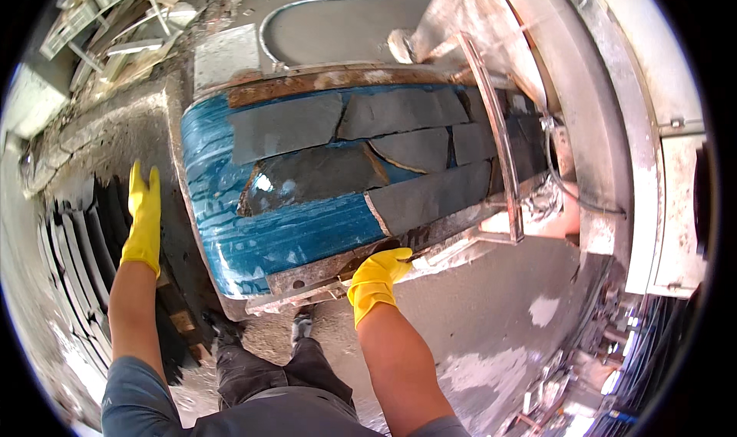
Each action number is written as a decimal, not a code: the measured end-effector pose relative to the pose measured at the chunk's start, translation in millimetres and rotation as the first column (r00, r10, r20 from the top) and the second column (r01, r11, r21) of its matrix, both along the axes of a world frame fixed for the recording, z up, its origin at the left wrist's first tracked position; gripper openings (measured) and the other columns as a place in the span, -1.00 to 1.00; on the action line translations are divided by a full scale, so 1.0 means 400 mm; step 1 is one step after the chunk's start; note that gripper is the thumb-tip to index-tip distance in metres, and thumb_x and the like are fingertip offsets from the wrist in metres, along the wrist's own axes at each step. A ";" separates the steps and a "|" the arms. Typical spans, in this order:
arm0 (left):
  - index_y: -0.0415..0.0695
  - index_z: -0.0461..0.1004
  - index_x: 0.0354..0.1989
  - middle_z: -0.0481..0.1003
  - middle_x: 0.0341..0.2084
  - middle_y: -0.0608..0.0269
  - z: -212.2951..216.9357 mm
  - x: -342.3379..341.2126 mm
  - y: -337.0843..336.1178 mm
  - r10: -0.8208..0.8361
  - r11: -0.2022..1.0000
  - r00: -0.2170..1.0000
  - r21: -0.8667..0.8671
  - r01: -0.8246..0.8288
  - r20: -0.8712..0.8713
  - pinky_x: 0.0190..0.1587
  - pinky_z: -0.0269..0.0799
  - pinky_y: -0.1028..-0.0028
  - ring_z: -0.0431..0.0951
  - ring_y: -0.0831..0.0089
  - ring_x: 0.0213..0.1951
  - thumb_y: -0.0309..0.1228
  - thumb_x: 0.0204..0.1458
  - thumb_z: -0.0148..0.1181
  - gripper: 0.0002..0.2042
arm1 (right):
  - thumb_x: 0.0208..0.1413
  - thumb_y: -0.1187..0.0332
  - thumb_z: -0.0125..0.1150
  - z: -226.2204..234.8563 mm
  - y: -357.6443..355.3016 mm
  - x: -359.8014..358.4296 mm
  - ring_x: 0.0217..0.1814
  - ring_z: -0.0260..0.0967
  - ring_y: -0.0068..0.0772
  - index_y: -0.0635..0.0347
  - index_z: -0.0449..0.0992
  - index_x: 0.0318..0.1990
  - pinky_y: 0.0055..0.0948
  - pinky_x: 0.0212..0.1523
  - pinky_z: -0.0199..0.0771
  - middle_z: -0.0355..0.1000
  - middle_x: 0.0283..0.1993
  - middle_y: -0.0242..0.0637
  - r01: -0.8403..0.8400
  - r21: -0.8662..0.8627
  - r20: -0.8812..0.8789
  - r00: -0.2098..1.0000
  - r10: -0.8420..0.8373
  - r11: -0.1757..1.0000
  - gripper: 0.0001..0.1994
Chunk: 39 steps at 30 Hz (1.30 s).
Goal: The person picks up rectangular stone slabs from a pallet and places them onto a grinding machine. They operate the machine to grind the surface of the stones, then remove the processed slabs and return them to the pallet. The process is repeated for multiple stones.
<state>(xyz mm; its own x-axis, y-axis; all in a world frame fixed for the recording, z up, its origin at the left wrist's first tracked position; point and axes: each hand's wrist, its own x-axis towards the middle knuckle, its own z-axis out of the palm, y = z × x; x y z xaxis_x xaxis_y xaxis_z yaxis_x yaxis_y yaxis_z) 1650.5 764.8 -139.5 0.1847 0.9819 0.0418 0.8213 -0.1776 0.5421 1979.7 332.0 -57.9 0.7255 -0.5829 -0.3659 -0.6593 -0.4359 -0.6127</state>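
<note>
My left hand [143, 218], in a yellow rubber glove, reaches out at the left with its fingers apart and nothing visible in it. Beside it, dark grey stone slabs [77, 245] stand on edge in a leaning row. My right hand [378, 281], gloved alike, is at the near edge of a wet blue conveyor belt [307, 230]. Its fingers are bent together by a dark piece on the metal rail [315, 283]; what they grip is partly hidden. Several irregular flat stone slabs [295, 122] lie on the belt, one of them [315, 178] shiny with water.
A rusty metal bar [495, 138] crosses above the belt at the right, near a cloudy plastic sheet [476, 23] and a hanging hose [572, 184]. Another hose [307, 3] lies on the wet floor behind. White crates and scraps [115, 15] are heaped at the far left.
</note>
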 end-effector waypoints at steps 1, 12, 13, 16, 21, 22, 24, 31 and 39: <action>-0.20 0.27 0.47 0.37 0.38 -0.18 -0.022 -0.115 -0.075 0.025 1.000 0.990 0.018 -0.023 -0.136 0.41 0.29 0.20 0.37 -0.05 0.40 -0.02 0.31 0.18 -0.32 | 0.52 -0.13 -0.19 0.019 0.001 0.002 0.58 0.17 0.18 0.34 0.12 0.51 -0.06 0.52 0.31 0.10 0.58 0.20 -0.022 -0.003 -0.024 0.999 0.022 1.000 -0.28; -0.24 0.25 0.50 0.43 0.36 -0.07 -0.045 -0.895 -1.375 0.178 0.466 0.815 -0.682 -0.564 -0.552 0.45 0.26 0.27 0.38 0.07 0.43 0.13 0.11 0.29 -0.11 | 0.29 0.04 0.15 0.176 0.029 -0.090 0.12 0.61 0.03 -0.03 0.74 0.07 0.40 -0.13 0.46 0.66 0.09 -0.25 -0.461 -0.031 -0.992 -0.097 0.086 -0.887 -0.62; -0.24 0.30 0.46 0.45 0.33 -0.12 -0.025 -0.903 -1.446 0.206 0.439 0.809 -0.687 -0.579 -0.550 0.45 0.27 0.26 0.40 0.04 0.40 0.12 0.12 0.29 -0.14 | 0.33 0.09 0.12 0.136 -0.011 -0.076 0.03 0.63 0.06 -0.04 0.76 0.01 0.31 -0.18 0.47 0.69 0.01 -0.30 -0.376 -0.065 -0.998 0.028 0.059 -0.925 -0.66; -0.27 0.37 0.41 0.47 0.30 -0.18 0.053 -0.929 -1.576 0.362 0.289 0.769 -0.721 -0.630 -0.527 0.44 0.28 0.25 0.43 0.00 0.37 0.11 0.12 0.30 -0.18 | 0.37 -0.18 0.04 0.127 -0.105 -0.042 0.21 0.55 0.19 0.30 0.51 0.29 0.20 0.05 0.54 0.58 0.18 0.04 -0.080 0.226 -0.969 0.085 -0.232 -0.971 -0.32; -0.27 0.41 0.37 0.41 0.36 -0.17 0.020 -1.041 -1.658 0.507 0.111 0.674 -0.735 -0.669 -0.538 0.47 0.24 0.22 0.37 0.02 0.42 0.12 0.13 0.27 -0.21 | 0.42 0.07 0.15 0.047 -0.196 0.003 0.38 0.38 0.08 0.27 0.27 0.47 -0.11 0.34 0.40 0.33 0.44 0.12 -0.813 -0.500 0.039 0.324 0.945 0.299 -0.37; -0.29 0.41 0.37 0.41 0.36 -0.17 -0.008 -1.067 -1.667 0.501 0.119 0.672 -0.726 -0.678 -0.545 0.47 0.23 0.22 0.36 0.03 0.43 0.13 0.14 0.25 -0.21 | 0.41 0.14 0.20 0.036 -0.173 -0.005 0.46 0.30 0.13 0.30 0.22 0.50 -0.16 0.45 0.32 0.25 0.50 0.19 -0.810 -0.361 0.244 0.396 0.885 0.462 -0.35; -0.28 0.43 0.35 0.43 0.34 -0.18 -0.069 -1.106 -1.626 0.472 0.111 0.707 -0.760 -0.640 -0.526 0.46 0.25 0.21 0.38 0.01 0.41 0.13 0.14 0.25 -0.22 | 0.45 0.21 0.13 0.074 -0.049 -0.200 0.53 0.21 0.15 0.33 0.24 0.48 -0.16 0.51 0.23 0.23 0.50 0.22 -0.940 -0.310 0.427 -0.007 0.904 0.139 -0.43; -0.26 0.42 0.35 0.50 0.26 -0.18 -0.223 -1.098 -1.230 0.399 0.482 0.861 -0.727 -0.489 -0.314 0.40 0.33 0.20 0.45 -0.04 0.33 0.12 0.12 0.22 -0.23 | 0.34 0.38 0.22 0.124 0.475 -0.533 0.57 0.13 0.30 0.31 0.25 0.47 0.07 0.56 0.09 0.20 0.53 0.18 -0.471 -0.695 0.030 -0.774 0.633 -0.543 -0.41; -0.33 0.43 0.32 0.50 0.23 -0.27 -0.552 -1.040 -0.659 0.382 0.578 0.915 -0.740 -0.343 -0.126 0.38 0.36 0.20 0.47 -0.09 0.31 -0.01 0.09 0.34 -0.26 | 0.32 0.19 0.23 0.046 0.570 -0.520 0.62 0.02 0.29 0.32 0.27 0.47 0.15 0.60 -0.07 0.18 0.56 0.11 -0.334 -0.686 -0.323 -0.656 0.682 -0.647 -0.35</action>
